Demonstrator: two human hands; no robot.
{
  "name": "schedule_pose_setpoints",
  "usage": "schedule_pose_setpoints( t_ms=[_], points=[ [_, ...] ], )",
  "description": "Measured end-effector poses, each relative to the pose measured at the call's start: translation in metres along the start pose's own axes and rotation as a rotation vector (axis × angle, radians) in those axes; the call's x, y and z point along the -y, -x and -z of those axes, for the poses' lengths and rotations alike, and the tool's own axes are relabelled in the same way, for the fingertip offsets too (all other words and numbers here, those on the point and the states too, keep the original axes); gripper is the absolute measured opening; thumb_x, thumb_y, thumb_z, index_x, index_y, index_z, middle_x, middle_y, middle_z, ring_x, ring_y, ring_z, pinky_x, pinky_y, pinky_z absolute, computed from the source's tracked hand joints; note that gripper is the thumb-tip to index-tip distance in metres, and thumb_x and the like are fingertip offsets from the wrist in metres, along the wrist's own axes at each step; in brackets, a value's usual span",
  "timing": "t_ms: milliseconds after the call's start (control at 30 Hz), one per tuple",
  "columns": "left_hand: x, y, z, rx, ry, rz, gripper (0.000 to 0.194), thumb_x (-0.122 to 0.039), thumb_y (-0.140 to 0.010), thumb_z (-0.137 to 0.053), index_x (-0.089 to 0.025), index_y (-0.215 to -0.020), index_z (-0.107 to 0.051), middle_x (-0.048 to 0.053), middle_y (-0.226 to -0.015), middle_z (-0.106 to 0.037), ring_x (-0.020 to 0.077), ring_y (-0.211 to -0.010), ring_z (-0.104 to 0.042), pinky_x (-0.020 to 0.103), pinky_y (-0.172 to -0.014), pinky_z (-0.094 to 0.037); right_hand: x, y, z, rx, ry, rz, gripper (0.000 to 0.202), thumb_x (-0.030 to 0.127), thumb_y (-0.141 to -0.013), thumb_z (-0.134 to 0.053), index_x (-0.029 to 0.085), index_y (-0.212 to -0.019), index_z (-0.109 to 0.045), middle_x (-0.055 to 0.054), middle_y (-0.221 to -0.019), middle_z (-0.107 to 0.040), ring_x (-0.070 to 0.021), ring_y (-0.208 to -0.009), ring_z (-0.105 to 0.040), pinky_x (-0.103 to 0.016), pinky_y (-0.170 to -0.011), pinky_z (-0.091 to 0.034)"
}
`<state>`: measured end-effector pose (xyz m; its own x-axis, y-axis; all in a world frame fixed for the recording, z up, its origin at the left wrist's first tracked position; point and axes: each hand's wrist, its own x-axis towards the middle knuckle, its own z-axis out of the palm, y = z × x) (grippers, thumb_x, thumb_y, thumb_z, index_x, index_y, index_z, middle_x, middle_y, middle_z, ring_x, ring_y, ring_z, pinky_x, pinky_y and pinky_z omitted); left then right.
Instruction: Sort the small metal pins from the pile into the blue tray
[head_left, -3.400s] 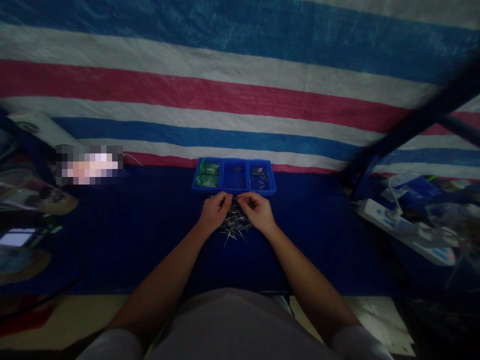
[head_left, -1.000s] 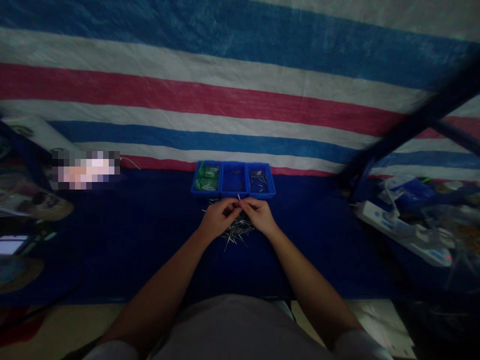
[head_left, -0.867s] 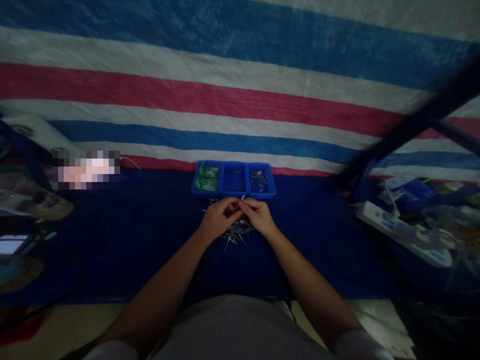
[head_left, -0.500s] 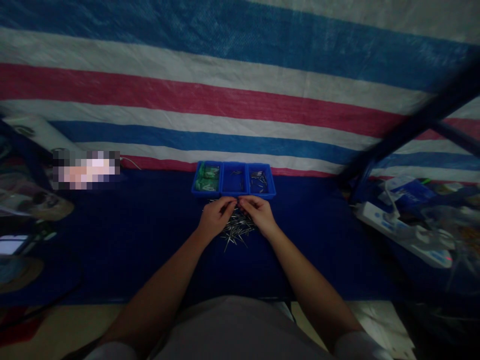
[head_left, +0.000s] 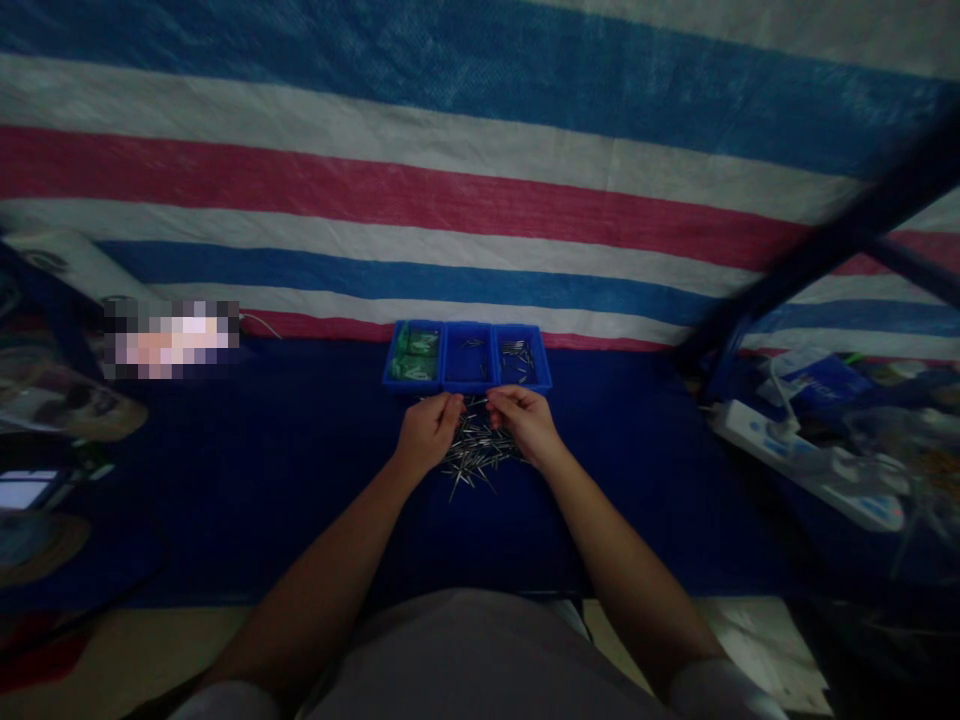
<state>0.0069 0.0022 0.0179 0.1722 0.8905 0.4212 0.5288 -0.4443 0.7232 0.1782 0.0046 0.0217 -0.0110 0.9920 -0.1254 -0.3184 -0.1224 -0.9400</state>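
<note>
A loose pile of thin metal pins [head_left: 476, 455] lies on the dark blue table. My left hand [head_left: 429, 432] is closed at the pile's left side, fingertips pinched; what it holds is too small to name. Over the pile's right side my right hand [head_left: 527, 422] pinches something small and thin that I cannot make out. A narrow gap separates the two hands. Just beyond them stand three joined blue trays: the left tray [head_left: 388, 372] holds green bags of small pieces, the middle tray [head_left: 466, 368] a few pins, the right tray [head_left: 546, 372] several pins.
The table [head_left: 262, 480] runs beneath everything. To the right lies a white power strip [head_left: 810, 465] with plugs, beside plastic bags. A lit phone [head_left: 26, 488] and a clear bag [head_left: 67, 400] are at the left. Behind hangs a striped sheet [head_left: 465, 190], with a dark frame post at right.
My hands, whose fingertips met before, have moved apart. The left went slightly left and the right slightly right, uncovering more of the pile between them.
</note>
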Motion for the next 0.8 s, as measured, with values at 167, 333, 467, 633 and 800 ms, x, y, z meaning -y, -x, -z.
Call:
schedule_pose_setpoints(
  t_ms=[167, 333, 467, 633, 800],
  points=[
    [0.001, 0.0, -0.001, -0.002, 0.001, 0.0, 0.035, -0.034, -0.096, -0.041, -0.018, -0.075, -0.064, 0.001, -0.059, -0.063, 0.0136, -0.057, -0.061, 0.026, -0.058, -0.045, 0.001, -0.004, 0.007, -0.048, 0.025, 0.053, 0.024, 0.038, -0.066, -0.078, 0.019, -0.077, -0.069, 0.0, -0.066, -0.067, -0.0105, -0.049, -0.056, -0.025, -0.048, -0.046],
    [0.003, 0.001, -0.003, -0.002, 0.003, -0.003, 0.035, -0.034, -0.096, -0.042, -0.018, -0.074, -0.064, 0.0, -0.058, -0.062, 0.0129, -0.055, -0.06, 0.025, -0.057, -0.044, 0.001, -0.009, 0.015, -0.199, 0.024, 0.199, 0.026, 0.039, -0.069, -0.076, 0.02, -0.082, -0.067, -0.002, -0.075, -0.07, -0.0144, -0.062, -0.064, -0.03, -0.059, -0.053],
    [0.002, 0.001, -0.002, 0.003, -0.002, -0.007, 0.035, -0.035, -0.096, -0.042, -0.018, -0.072, -0.063, 0.0, -0.058, -0.062, 0.0129, -0.055, -0.06, 0.025, -0.057, -0.044, 0.002, -0.01, 0.017, -0.286, 0.059, 0.272, 0.028, 0.04, -0.071, -0.074, 0.018, -0.087, -0.067, -0.005, -0.081, -0.071, -0.0172, -0.07, -0.067, -0.032, -0.064, -0.055],
    [0.001, 0.0, -0.002, 0.011, -0.007, -0.005, 0.035, -0.034, -0.096, -0.042, -0.018, -0.073, -0.063, 0.0, -0.058, -0.063, 0.0128, -0.055, -0.06, 0.025, -0.057, -0.044, 0.002, -0.01, 0.017, -0.281, 0.159, 0.344, 0.033, 0.038, -0.076, -0.069, 0.019, -0.103, -0.067, -0.009, -0.107, -0.071, -0.0204, -0.083, -0.069, -0.032, -0.065, -0.056],
    [0.0, 0.0, -0.002, 0.004, -0.003, -0.009, 0.035, -0.033, -0.096, -0.042, -0.018, -0.072, -0.063, 0.0, -0.06, -0.063, 0.0128, -0.057, -0.061, 0.025, -0.059, -0.044, 0.001, -0.007, 0.02, -0.143, 0.545, 0.408, 0.021, 0.033, -0.083, -0.06, 0.019, -0.094, -0.071, -0.005, -0.084, -0.074, -0.0183, -0.071, -0.067, -0.03, -0.064, -0.053]
  ],
)
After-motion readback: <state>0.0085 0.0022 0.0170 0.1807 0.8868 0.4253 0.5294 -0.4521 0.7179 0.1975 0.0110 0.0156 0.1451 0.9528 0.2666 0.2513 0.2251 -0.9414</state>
